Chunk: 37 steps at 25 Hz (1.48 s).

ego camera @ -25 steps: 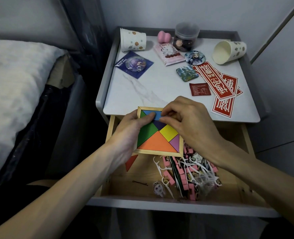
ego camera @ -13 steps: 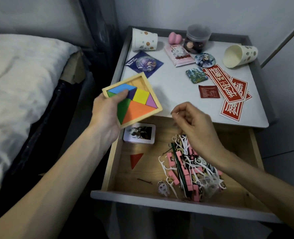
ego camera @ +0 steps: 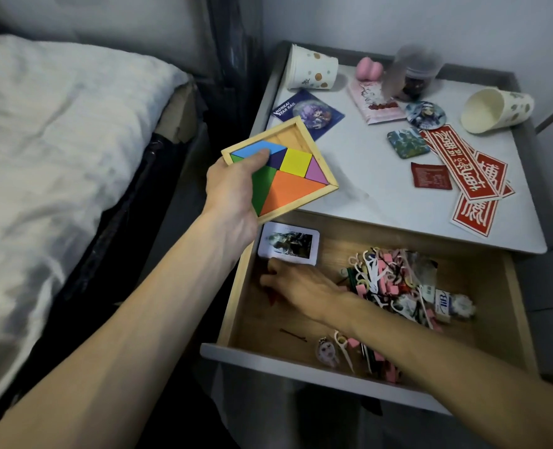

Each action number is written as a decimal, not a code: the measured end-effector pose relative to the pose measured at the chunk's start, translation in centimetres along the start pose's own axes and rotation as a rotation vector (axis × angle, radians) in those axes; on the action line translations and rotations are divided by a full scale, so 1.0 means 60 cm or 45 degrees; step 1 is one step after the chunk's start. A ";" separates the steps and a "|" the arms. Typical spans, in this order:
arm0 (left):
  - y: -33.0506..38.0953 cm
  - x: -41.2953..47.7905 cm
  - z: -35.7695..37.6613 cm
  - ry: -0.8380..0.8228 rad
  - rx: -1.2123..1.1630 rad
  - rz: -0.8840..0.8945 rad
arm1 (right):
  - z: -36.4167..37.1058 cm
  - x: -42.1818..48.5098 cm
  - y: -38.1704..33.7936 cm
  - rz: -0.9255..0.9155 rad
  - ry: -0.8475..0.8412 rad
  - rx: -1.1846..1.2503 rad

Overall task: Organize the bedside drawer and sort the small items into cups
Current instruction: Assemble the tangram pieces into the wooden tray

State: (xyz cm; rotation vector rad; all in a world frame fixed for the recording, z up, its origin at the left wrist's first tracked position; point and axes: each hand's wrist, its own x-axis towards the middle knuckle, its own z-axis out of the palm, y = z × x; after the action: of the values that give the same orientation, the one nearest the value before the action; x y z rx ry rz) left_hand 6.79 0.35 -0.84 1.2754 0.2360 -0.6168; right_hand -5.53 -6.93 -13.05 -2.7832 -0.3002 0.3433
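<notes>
Sorting looks barely begun to me: my left hand [ego camera: 233, 184] grips the puzzle tray [ego camera: 298, 171] over the nightstand [ego camera: 349, 179] edge, my right hand [ego camera: 301, 286] covers the red triangle [ego camera: 272, 297] in the drawer [ego camera: 259, 322], grip unclear, with the pile of small items [ego camera: 395, 286] unsorted and the tipped cup [ego camera: 495, 110] apparently empty.

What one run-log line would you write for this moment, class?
left hand: holds tangram tray near nightstand corner | right hand: in drawer, over red triangle, grip unclear

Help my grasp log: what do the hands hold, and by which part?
Left hand grips the tangram tray by its left edge, thumb on top. Right hand in the drawer: cannot tell.
</notes>
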 end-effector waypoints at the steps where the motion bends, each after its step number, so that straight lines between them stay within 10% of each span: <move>1: -0.001 -0.001 0.001 -0.015 0.001 0.000 | 0.003 -0.003 0.002 0.032 -0.025 0.030; 12: -0.018 -0.010 0.008 -0.034 0.125 0.085 | -0.006 -0.048 0.003 0.044 0.067 -0.203; 17: -0.038 -0.021 0.019 -0.117 0.221 0.104 | -0.107 -0.139 -0.010 -0.287 0.535 0.015; 23: -0.084 -0.049 0.036 -0.361 0.383 0.103 | -0.211 -0.149 0.038 0.430 1.163 0.887; 37: -0.095 -0.058 0.036 -0.388 0.404 0.049 | -0.181 -0.128 0.055 0.653 1.059 0.534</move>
State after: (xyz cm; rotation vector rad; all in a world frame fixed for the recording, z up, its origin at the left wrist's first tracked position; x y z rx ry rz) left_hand 0.44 -1.52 -3.14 1.4636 -0.1443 -0.8279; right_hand -9.34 -14.95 -2.64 -2.2880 0.6100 -0.5776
